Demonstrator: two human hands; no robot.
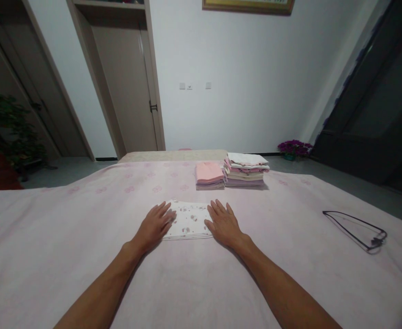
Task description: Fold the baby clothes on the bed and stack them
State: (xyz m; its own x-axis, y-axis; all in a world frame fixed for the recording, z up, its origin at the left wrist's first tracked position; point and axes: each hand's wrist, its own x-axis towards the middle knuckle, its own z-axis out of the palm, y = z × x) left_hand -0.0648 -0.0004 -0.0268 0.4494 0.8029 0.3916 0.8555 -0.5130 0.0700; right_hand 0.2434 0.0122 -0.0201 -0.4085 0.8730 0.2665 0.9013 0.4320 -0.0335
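The cloth point(189, 221) lies near the centre of the frame, directly between the two hands. It is folded flat, white with a small scattered print, and shows several layers along its lower edge. Its long axis runs left to right, across the line of the forearms, so that each short end faces one hand. Neither hand is clearly nearer: both are at the cloth, one per end.

Left hand point(155, 224): palm down, fingers extended and slightly spread, at the left end of the cloth. The thumb side lies along that end. The hand is open and grips nothing.

Right hand point(224, 224): palm down, fingers extended and pointing to the top of the frame, over the right end of the cloth. This hand is also open, without a grip. How firmly either hand presses cannot be told.

Forearms: both enter from the bottom edge of the frame and converge toward the cloth, roughly mirroring each other. The wrists are low, close to the surface point(187, 283).

Other items: a low stack point(209, 173) with a pink top and a taller stack point(246, 170) with a white top stand side by side, above and to the right of the cloth, nearer the right hand. A thin black frame point(377, 241) lies at the right of the picture, well apart from both hands.
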